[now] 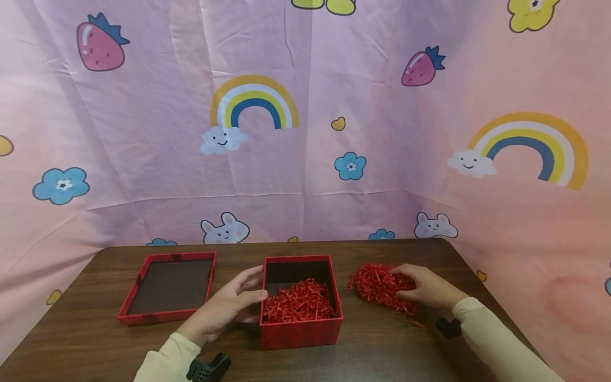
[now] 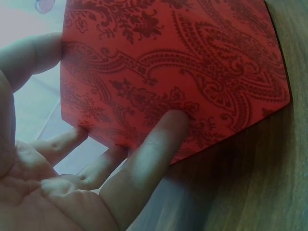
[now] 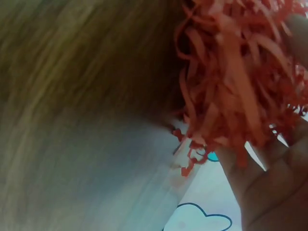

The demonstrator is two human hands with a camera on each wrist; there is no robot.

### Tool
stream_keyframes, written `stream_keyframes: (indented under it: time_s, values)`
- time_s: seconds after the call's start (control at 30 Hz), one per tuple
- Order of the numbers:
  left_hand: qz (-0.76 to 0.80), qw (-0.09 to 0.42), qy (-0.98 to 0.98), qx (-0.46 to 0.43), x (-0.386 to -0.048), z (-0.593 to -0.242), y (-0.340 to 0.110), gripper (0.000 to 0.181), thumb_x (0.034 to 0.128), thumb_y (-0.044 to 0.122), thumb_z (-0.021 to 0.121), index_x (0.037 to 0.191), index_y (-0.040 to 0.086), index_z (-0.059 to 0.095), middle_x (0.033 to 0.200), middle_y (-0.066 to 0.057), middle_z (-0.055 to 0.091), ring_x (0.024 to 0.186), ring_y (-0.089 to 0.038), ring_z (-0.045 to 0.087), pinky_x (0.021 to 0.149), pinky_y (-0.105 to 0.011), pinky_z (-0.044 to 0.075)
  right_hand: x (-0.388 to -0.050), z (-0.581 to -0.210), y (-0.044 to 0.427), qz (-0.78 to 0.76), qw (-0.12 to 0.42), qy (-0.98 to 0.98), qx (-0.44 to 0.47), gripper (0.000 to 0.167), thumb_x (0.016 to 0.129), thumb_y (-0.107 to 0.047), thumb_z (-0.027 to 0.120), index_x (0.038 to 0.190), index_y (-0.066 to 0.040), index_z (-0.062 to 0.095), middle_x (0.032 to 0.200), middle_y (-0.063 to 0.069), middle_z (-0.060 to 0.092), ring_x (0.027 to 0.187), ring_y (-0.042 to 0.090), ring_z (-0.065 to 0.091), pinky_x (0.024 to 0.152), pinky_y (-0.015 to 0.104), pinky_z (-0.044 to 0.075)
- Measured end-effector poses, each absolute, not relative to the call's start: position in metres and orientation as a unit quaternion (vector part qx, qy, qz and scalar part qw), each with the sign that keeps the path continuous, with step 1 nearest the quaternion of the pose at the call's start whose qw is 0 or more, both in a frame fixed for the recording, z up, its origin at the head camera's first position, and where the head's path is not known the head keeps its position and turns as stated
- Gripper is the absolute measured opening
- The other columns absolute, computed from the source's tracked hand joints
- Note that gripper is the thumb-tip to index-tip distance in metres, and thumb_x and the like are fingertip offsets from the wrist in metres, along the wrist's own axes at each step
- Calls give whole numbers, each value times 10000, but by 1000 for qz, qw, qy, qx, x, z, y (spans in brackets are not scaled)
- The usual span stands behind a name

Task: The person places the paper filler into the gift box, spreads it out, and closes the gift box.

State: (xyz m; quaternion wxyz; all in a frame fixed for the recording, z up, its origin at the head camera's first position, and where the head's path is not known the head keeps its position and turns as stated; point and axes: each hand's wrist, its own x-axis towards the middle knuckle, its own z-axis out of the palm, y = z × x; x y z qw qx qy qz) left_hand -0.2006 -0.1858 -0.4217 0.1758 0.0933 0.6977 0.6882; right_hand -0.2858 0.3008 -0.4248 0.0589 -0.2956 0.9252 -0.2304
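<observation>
An open-topped red box (image 1: 300,335) stands mid-table, partly filled with red shredded paper (image 1: 305,301). My left hand (image 1: 223,309) rests against its left side, fingers extended. In the left wrist view, the fingertips touch the box's patterned wall (image 2: 144,72). To the right of the box lies a loose clump of red shredded paper (image 1: 374,284). My right hand (image 1: 426,286) grips the right part of this clump between thumb and fingers. Up close in the right wrist view, the paper strands (image 3: 226,72) hide part of the fingers.
Left of the box lies a shallow red box lid (image 1: 172,286), its dark inside facing up. The brown wooden table (image 1: 382,350) meets a printed cloth backdrop (image 1: 267,175) at its back. A black device (image 1: 209,367) sits at each wrist.
</observation>
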Motion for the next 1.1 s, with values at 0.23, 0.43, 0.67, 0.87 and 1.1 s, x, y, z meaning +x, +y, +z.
stream_keyframes:
  time_s: [0.23, 0.43, 0.67, 0.87, 1.1]
  values:
    - [688, 173, 699, 86, -200, -422, -184, 797, 1004, 290, 676, 1633, 120, 215, 1672, -276, 189, 1358, -461, 506, 904, -580, 577, -286, -427, 300, -212, 45, 931, -293, 374, 922, -150, 782, 1277, -106, 672, 1214, 30, 702, 1111, 266, 660, 950, 525, 555]
    - [692, 174, 696, 81, -200, -423, -184, 792, 1006, 284, 679, 1632, 124, 221, 1674, -268, 193, 1374, -474, 483, 909, -581, 575, -286, -427, 299, -213, 32, 929, -300, 347, 915, -108, 779, 1250, -113, 689, 1187, 14, 711, 1085, 242, 670, 934, 503, 565]
    - [698, 181, 689, 78, -200, -423, -186, 793, 1007, 272, 678, 1634, 128, 215, 1685, -256, 170, 1392, -483, 461, 917, -585, 570, -289, -431, 301, -205, 15, 927, -312, 311, 906, -99, 785, 1207, -128, 711, 1148, -19, 716, 1043, 187, 673, 896, 437, 583]
    - [702, 182, 683, 87, -200, -422, -186, 801, 1013, 267, 666, 1639, 112, 191, 1682, -275, 151, 1390, -491, 461, 915, -598, 566, -289, -432, 301, -212, 10, 925, -316, 299, 899, -78, 786, 1187, -124, 722, 1142, -7, 722, 1039, 195, 683, 886, 434, 588]
    - [703, 180, 683, 85, -201, -423, -187, 791, 1014, 254, 668, 1637, 114, 202, 1677, -277, 164, 1361, -445, 504, 912, -593, 570, -289, -423, 302, -239, 22, 931, -274, 292, 930, -87, 755, 1200, -195, 726, 1121, -84, 709, 1023, 134, 657, 878, 378, 582]
